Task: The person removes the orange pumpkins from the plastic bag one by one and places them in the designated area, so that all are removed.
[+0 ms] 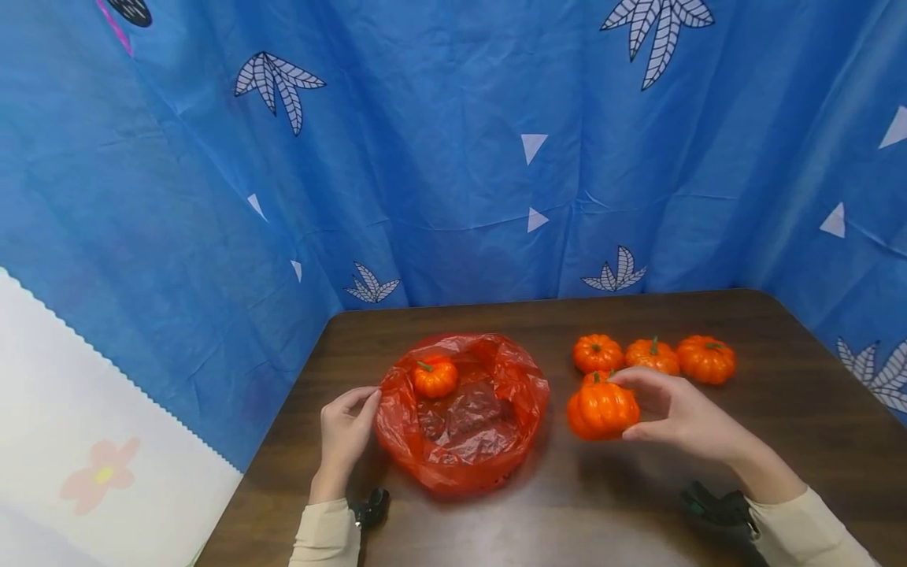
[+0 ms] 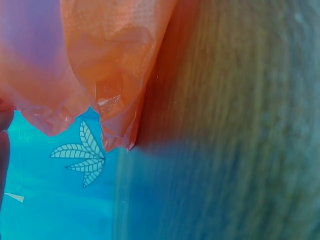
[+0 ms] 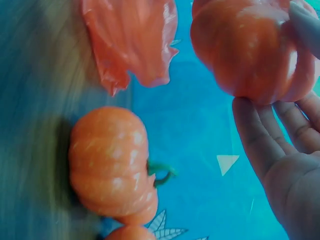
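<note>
A red plastic bag (image 1: 453,472) stands with its mouth spread wide on the table, and one small orange pumpkin (image 1: 435,377) lies inside it. At the bag's left rim my left hand (image 1: 343,433) pinches the plastic between thumb and fingers. To the right of the bag, my right hand (image 1: 683,417) grips another orange pumpkin (image 1: 603,411), lifted above the table. In the right wrist view that held pumpkin (image 3: 250,50) sits between thumb and fingers. Part of one more pumpkin (image 1: 594,377) shows just behind the held one.
Behind my right hand, several pumpkins (image 1: 707,360) rest on the dark wooden table (image 1: 794,394). A blue patterned curtain (image 1: 453,157) hangs along the back and sides. White cloth with a flower print (image 1: 99,476) lies at the left.
</note>
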The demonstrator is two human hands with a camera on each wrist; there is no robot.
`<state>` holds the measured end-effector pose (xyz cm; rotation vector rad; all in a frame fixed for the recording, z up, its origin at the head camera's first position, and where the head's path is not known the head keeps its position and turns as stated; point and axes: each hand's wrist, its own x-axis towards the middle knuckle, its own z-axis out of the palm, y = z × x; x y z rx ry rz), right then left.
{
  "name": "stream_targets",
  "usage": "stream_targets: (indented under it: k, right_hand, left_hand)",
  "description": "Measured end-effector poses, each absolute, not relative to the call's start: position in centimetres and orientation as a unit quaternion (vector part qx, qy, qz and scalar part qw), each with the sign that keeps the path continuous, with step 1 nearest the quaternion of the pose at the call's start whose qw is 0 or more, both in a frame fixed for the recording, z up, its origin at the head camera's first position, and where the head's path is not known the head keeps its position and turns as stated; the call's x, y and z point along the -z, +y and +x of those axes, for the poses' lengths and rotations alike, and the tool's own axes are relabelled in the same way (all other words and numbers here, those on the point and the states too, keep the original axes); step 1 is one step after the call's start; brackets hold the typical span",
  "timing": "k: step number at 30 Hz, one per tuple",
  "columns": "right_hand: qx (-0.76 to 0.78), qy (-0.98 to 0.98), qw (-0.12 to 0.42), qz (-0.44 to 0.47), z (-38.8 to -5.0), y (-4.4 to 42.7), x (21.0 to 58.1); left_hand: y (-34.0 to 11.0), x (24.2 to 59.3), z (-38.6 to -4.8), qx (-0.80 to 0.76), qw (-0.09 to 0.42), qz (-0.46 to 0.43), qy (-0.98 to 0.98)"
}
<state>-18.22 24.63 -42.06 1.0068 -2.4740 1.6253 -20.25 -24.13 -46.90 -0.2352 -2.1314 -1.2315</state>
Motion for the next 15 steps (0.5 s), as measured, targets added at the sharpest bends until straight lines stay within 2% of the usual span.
stream_targets:
  k: [6, 15]
  right_hand:
    - [-0.503, -0.815, 0.047, 0.284, -17.7, 25.9, 42.6]
    - [-0.487, -0.838, 0.06, 0.237, -18.0, 28.7, 43.9]
  left_hand:
    - [-24.0, 46.7, -20.3, 0.468, 0.329, -0.092, -0.815]
    - [-24.1, 46.9, -20.3, 0.477, 0.322, -0.086, -0.813]
